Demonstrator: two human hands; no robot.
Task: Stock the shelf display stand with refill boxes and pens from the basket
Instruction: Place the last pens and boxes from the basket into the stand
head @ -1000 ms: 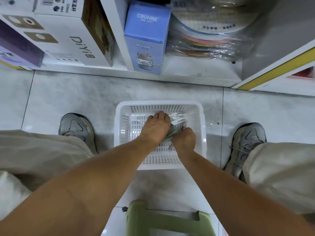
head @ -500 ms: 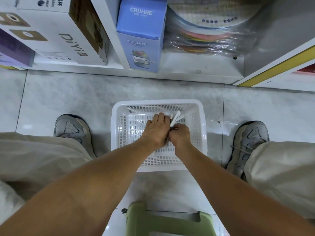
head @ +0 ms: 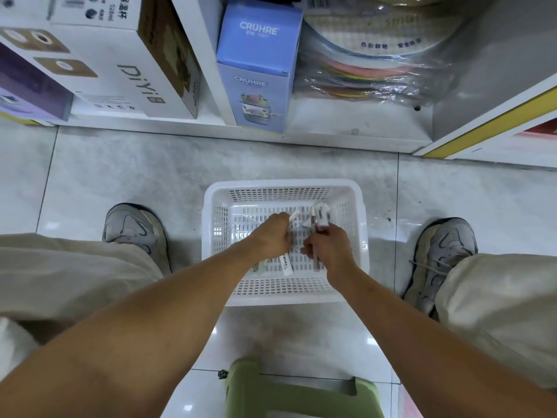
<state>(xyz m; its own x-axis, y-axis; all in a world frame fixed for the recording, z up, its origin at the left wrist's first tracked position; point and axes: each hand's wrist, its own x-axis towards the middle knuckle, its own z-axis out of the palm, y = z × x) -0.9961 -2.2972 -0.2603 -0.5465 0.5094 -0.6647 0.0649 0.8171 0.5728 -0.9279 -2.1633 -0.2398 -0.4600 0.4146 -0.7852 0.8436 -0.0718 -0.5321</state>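
Gathering stock inside the basket [head: 360, 236]: left hand [head: 272, 236] pinching a small white box [head: 294, 217], right hand [head: 327, 250] gripping pens [head: 315, 236]; next, probably lifting both toward the shelf.

This is a shop, seen from its aisle floor of pale grey tiles [head: 135, 176]. A low white shelf [head: 331, 128] along the far edge carries boxed, unopened goods: a blue carton printed CRUHRE [head: 256, 70], a white box marked DiYi [head: 120, 64] and a purple box [head: 27, 92] at the left edge, plus a stack of coloured discs sealed in clear plastic [head: 373, 64]. A yellow-edged shelf unit [head: 488, 122] stands at the right, and a white perforated stocking basket [head: 211, 236] sits on the tiles before the shelf.
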